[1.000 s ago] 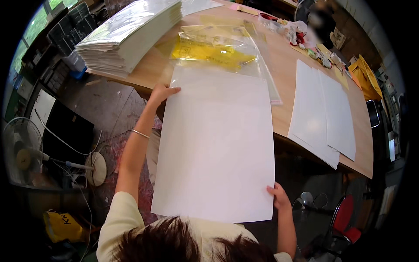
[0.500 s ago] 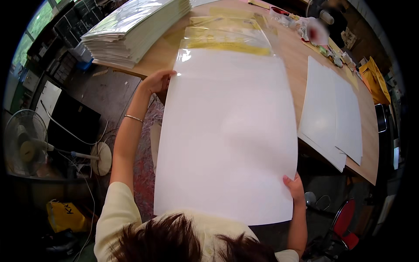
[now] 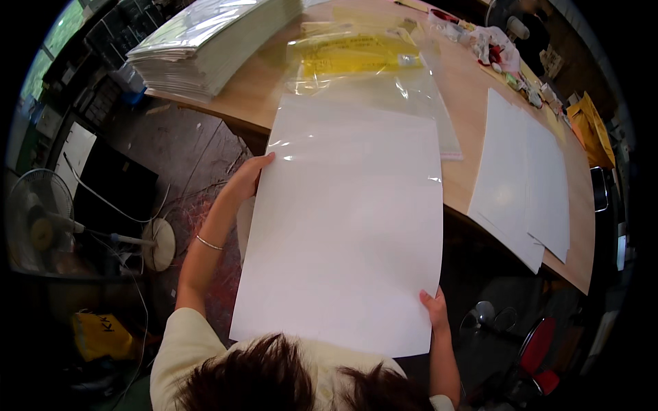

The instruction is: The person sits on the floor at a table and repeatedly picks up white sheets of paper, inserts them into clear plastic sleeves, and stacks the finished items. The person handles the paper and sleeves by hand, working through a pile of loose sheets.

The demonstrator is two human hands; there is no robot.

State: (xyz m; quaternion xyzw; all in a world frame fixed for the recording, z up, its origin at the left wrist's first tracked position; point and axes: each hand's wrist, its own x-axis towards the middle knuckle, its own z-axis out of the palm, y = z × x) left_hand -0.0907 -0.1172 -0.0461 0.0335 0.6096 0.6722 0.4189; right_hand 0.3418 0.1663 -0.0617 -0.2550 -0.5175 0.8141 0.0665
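A large white sheet [image 3: 343, 240] stretches from close to my body to the table's edge. Its far part shows through a clear plastic bag [image 3: 356, 92] with a yellow printed band; I cannot tell exactly how deep it sits inside. My left hand [image 3: 252, 175] grips the left edge, thumb on top, where the plastic catches the light. Lower down, my right hand [image 3: 436, 308] pinches the right edge near the close corner, thumb above and fingers hidden beneath. More clear plastic bags [image 3: 449, 140] lie flat under the far end.
On the wooden table [image 3: 240, 103], a tall stack of glossy white sheets [image 3: 199, 48] stands at far left. Loose white sheets [image 3: 514, 178] overhang the right front edge. Clutter [image 3: 500, 55] lines the back right. A fan [image 3: 41, 226] stands left; a red chair [image 3: 536, 349] stands lower right.
The white sheet has shifted left and toward me, the bag's yellow band showing more fully beyond it. My left hand has come nearer; my right hand has moved left and slightly down with the edge.
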